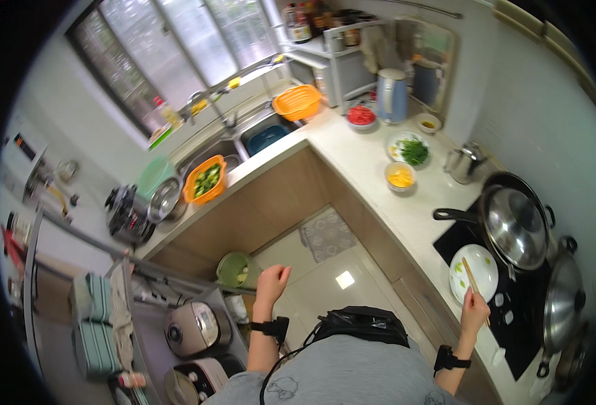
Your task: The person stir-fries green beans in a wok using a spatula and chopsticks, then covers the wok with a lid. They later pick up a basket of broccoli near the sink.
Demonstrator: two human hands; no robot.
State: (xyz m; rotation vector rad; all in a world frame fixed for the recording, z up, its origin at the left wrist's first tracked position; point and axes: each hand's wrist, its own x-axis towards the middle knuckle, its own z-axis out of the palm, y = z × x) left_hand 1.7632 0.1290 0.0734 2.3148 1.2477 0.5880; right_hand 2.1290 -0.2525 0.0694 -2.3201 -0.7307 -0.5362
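Note:
My right hand (474,308) grips a pair of wooden chopsticks (470,273) at the counter's edge. Their tips reach over a white plate with a green leaf pattern (475,253), which holds no food that I can see. That plate sits at the edge of the black cooktop (518,314). My left hand (273,283) hangs over the floor with its fingers curled into a fist, and nothing shows in it. Past the plate stands a frying pan (454,216) with a domed metal lid (518,228) over it. A lidded wok (563,304) is at the right.
On the counter are a bowl of yellow strips (400,177), a plate of chopped greens (413,152), a bowl of red pieces (361,116) and a kettle (392,96). An orange basket of cut greens (207,179) stands by the sink. A green bin (234,271) is on the floor.

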